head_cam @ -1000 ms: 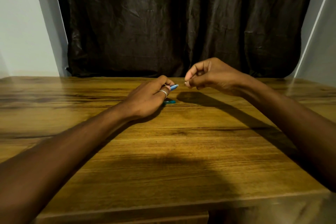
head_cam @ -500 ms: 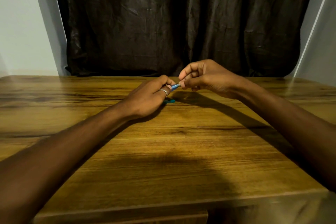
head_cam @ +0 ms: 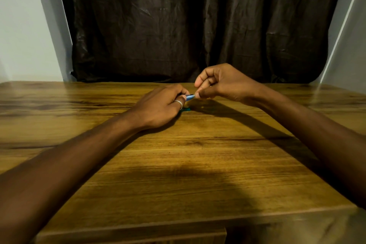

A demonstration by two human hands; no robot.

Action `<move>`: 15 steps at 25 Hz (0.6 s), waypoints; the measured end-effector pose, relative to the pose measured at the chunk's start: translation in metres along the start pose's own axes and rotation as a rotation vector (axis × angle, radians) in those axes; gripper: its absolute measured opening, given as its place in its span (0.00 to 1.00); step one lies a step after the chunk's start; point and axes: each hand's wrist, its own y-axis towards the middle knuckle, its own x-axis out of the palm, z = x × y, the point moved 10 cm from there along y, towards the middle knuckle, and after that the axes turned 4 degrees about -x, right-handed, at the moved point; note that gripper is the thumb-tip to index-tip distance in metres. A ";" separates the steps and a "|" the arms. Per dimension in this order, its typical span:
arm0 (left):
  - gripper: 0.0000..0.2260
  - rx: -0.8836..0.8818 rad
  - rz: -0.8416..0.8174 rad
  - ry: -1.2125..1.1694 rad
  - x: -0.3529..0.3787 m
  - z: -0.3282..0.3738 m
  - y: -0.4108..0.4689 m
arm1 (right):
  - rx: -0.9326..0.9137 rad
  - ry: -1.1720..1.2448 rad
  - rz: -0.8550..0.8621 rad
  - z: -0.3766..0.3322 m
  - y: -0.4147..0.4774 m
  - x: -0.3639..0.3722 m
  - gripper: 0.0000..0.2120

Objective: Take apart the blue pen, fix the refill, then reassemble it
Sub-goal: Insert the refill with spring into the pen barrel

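My left hand (head_cam: 160, 108), with a ring on one finger, rests on the wooden table (head_cam: 178, 164) and grips the blue pen barrel (head_cam: 189, 97); only its short right end shows past the fingers. My right hand (head_cam: 221, 83) is raised just to the right, its thumb and forefinger pinched at the tip of that end. A small teal piece (head_cam: 186, 108) lies on the table under my left fingers, mostly hidden. What my right fingers pinch is too small to make out.
A dark creased curtain (head_cam: 178, 25) hangs behind the table's far edge, with pale walls on both sides. The table's front edge (head_cam: 178, 222) runs close below my forearms.
My right hand has moved left from a gap beside the pen until its fingertips meet the pen's end. My left hand has stayed in place.
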 end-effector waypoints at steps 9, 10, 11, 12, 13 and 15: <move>0.09 -0.013 0.003 0.010 0.001 -0.004 0.001 | 0.019 0.013 -0.015 0.003 -0.001 0.003 0.11; 0.09 -0.015 0.009 0.016 0.001 -0.004 0.001 | 0.029 -0.020 0.004 0.005 -0.001 -0.003 0.11; 0.09 -0.015 0.015 0.026 0.001 -0.004 0.001 | 0.031 -0.081 0.031 0.007 -0.001 -0.011 0.09; 0.10 -0.017 0.020 0.038 0.002 -0.005 0.002 | 0.025 -0.167 0.053 0.010 -0.001 -0.018 0.08; 0.10 -0.018 0.025 0.048 0.002 -0.006 0.002 | 0.016 -0.272 0.056 0.013 -0.002 -0.024 0.06; 0.10 -0.025 0.036 0.063 0.001 -0.009 0.003 | 0.013 -0.467 -0.002 0.021 -0.003 -0.025 0.03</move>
